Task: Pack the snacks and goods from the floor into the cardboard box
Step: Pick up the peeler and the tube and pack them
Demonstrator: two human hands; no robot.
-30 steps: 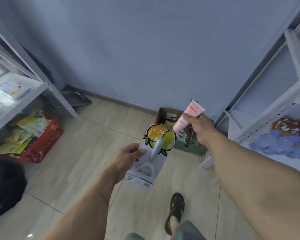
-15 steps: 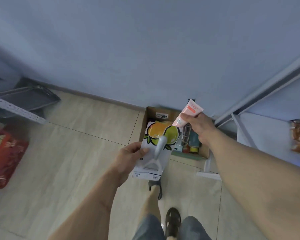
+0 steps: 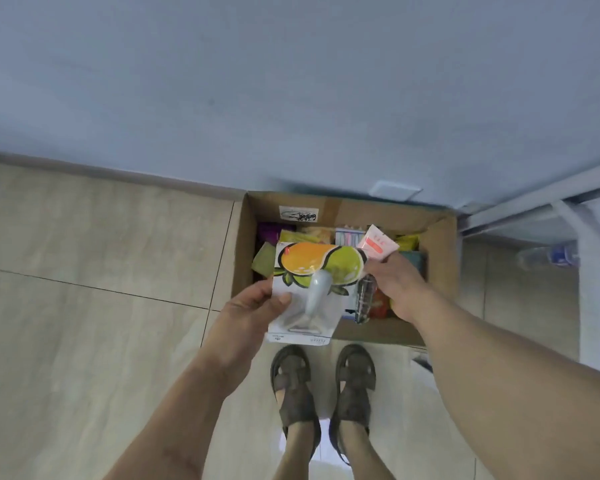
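Person stands over the cardboard box, toes at its near wall, box against the wall at 12 o'clock from the feet. Box already holds a jumble of packets.

Left hand pinches the peeler card by its left edge, thumb on the front face, the other fingers hidden behind the card. Card hangs over the box's near-left part, lower edge out past the near wall. Flat printed backing, fruit graphic up top, pale peeler blistered onto the middle.

Right hand has its fingers curled round a pink tube, crimped end poking up toward 12 o'clock, over the middle of the box.

Handling, my read:
- Card: light, stiff-ish board, will flex if held by one corner. An edge pinch is fine; it probably catches air if dropped flat. Better slid in on edge along the left wall or laid flat on top.
- Blister is likely the bulky, crushable bit. Keep it face up, nothing heavy on it.
- Tube: light, soft-walled, smooth. Grip the body, don't squeeze near the cap. It'd tuck into a gap between packets.

Neither item is in the box yet.
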